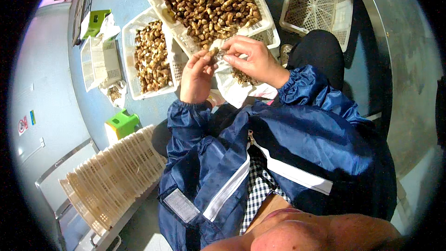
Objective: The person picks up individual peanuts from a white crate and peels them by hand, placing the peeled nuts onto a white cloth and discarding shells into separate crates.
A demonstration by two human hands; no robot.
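My left hand (pixel 198 76) pinches a small brown mushroom (pixel 213 52) between thumb and fingertips. Close beside it, my right hand (pixel 252 57) has its thumb and fingers bent toward the mushroom. Something small and shiny glints between the two hands, too blurred to name; whether the right fingers grip it is unclear. Just beyond them a white plastic crate (pixel 181 36) is heaped with brown mushrooms (pixel 209 3). Under my right hand lies a white bag (pixel 228 89) with dark trimmings (pixel 244 77) in it.
A second crate (pixel 129 66) of paler mushrooms (pixel 151 55) stands at the left. An openwork crate (pixel 313 3) sits at the upper right, beside a metal surface (pixel 411 76). Stacked crates (pixel 115 177) lean at lower left, near a green stool (pixel 123 123).
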